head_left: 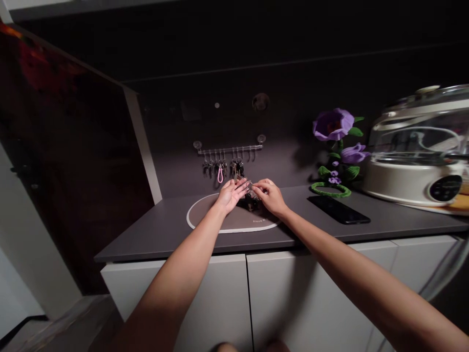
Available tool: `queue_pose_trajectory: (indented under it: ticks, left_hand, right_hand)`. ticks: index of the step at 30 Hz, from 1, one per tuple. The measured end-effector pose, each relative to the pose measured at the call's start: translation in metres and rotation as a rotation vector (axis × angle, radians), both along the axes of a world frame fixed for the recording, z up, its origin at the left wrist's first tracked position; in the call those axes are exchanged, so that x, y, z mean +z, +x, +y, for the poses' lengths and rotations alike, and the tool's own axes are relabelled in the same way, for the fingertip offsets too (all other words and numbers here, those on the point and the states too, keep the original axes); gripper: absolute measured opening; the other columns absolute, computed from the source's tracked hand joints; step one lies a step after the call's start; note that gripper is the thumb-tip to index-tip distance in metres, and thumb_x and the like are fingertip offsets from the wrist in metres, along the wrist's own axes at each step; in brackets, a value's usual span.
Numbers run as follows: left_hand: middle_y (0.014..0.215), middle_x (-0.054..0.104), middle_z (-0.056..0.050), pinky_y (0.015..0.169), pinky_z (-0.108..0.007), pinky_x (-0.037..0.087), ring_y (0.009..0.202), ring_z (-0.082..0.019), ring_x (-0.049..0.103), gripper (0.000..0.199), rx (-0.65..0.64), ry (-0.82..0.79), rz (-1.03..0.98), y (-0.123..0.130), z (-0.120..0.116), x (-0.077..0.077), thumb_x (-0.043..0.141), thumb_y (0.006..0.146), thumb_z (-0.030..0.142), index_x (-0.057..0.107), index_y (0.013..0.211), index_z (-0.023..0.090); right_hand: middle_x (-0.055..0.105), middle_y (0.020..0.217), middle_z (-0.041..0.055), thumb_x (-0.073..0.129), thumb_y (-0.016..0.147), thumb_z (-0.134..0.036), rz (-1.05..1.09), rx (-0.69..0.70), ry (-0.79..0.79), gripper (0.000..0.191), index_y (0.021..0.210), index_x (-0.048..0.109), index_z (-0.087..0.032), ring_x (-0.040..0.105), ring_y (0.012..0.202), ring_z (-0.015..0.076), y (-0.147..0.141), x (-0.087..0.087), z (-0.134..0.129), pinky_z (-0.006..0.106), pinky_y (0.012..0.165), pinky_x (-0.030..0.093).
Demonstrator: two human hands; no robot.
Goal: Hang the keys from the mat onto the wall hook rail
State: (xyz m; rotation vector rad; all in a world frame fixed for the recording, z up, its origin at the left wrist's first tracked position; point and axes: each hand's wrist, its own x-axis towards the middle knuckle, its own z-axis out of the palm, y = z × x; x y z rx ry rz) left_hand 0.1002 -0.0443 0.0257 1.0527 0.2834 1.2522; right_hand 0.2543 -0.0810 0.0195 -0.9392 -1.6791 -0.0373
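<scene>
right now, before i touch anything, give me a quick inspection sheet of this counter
surface: dark grey countertop, with an oval beige mat with a white rim lying on it
job's things: bunch of keys on the mat, between the hands
clutter: black smartphone, green ring, artificial purple flowers, white cooker with a glass lid
grippers: left hand open, palm up, beside the keys; right hand fingers curled towards them, hold unclear
cables: nothing seen
surroundings: wall rail with hanging keys, white cabinets below
</scene>
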Motion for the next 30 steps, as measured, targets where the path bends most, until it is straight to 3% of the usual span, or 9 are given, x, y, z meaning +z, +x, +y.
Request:
queue_pose_trajectory:
  ticks: [6, 12, 20, 25, 30]
  left_hand:
    - [0.092, 0.063, -0.008, 0.09, -0.041, 0.04, 0.091, -0.017, 0.062, 0.013, 0.113, -0.02, -0.003, 0.0, 0.002, -0.003, 0.039, 0.086, 0.022, 0.041, 0.075, 0.017]
    - [0.093, 0.062, -0.006, 0.089, -0.038, 0.039, 0.088, -0.013, 0.059, 0.018, 0.386, 0.005, 0.277, 0.004, 0.006, -0.009, 0.032, 0.088, 0.026, 0.046, 0.081, 0.017]
    - [0.081, 0.062, -0.005, 0.08, -0.029, 0.041, 0.08, -0.015, 0.055, 0.023, 0.742, 0.407, 0.707, 0.005, 0.013, -0.02, 0.034, 0.085, 0.025, 0.053, 0.075, 0.017]
    - [0.08, 0.061, -0.006, 0.076, -0.028, 0.041, 0.078, -0.016, 0.054, 0.025, 0.797, 0.639, 0.891, 0.006, 0.014, -0.022, 0.036, 0.084, 0.024, 0.057, 0.074, 0.016]
    - [0.09, 0.061, -0.007, 0.083, -0.029, 0.04, 0.09, -0.017, 0.054, 0.022, 0.792, 0.735, 0.989, 0.008, 0.012, -0.023, 0.04, 0.083, 0.024, 0.06, 0.084, 0.017]
  right_hand:
    - [0.059, 0.085, 0.006, 0.052, 0.076, -0.044, 0.142, 0.007, -0.001, 0.029, 0.079, 0.062, -0.017, 0.053, 0.073, 0.0146, 0.005, 0.003, 0.006, 0.028, 0.069, 0.042]
    - [0.061, 0.081, 0.0053, 0.054, 0.072, -0.048, 0.298, 0.084, -0.107, 0.034, 0.08, 0.059, -0.016, 0.053, 0.074, 0.0149, 0.01, 0.006, 0.014, 0.029, 0.071, 0.043]
    - [0.059, 0.072, 0.0024, 0.056, 0.067, -0.052, 0.46, 0.16, -0.167, 0.037, 0.075, 0.055, -0.016, 0.052, 0.066, 0.0125, 0.013, 0.018, 0.027, 0.025, 0.063, 0.042]
    - [0.058, 0.072, 0.0015, 0.058, 0.065, -0.05, 0.574, 0.253, -0.224, 0.036, 0.075, 0.052, -0.016, 0.053, 0.064, 0.0106, 0.006, 0.03, 0.034, 0.022, 0.057, 0.04]
    - [0.058, 0.072, 0.0003, 0.061, 0.063, -0.048, 0.68, 0.366, -0.268, 0.036, 0.077, 0.048, -0.017, 0.059, 0.065, 0.0126, -0.008, 0.041, 0.047, 0.022, 0.056, 0.044]
